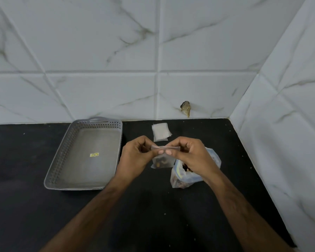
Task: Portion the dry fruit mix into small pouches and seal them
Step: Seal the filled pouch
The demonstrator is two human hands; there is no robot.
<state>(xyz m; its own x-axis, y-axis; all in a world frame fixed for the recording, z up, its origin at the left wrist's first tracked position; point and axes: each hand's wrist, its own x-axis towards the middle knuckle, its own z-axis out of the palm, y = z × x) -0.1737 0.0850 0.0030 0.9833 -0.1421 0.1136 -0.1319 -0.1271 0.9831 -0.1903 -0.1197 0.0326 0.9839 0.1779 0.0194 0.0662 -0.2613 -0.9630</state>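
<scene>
A small clear pouch point(162, 161) with dark dry fruit in its bottom hangs above the black counter. My left hand point(135, 157) and my right hand point(187, 155) both pinch its top strip, thumbs nearly touching at the middle. Under my right wrist a larger clear bag of dry fruit mix point(182, 179) stands open on the counter, partly hidden by the hand. A small stack of flat pouches point(161, 131) lies behind my hands near the wall.
A grey perforated plastic tray point(62, 160) with a yellow sticker on its floor sits to the left of my hands. White marble-look tiled walls close the back and the right side. The black counter point(153, 215) carries a few crumbs.
</scene>
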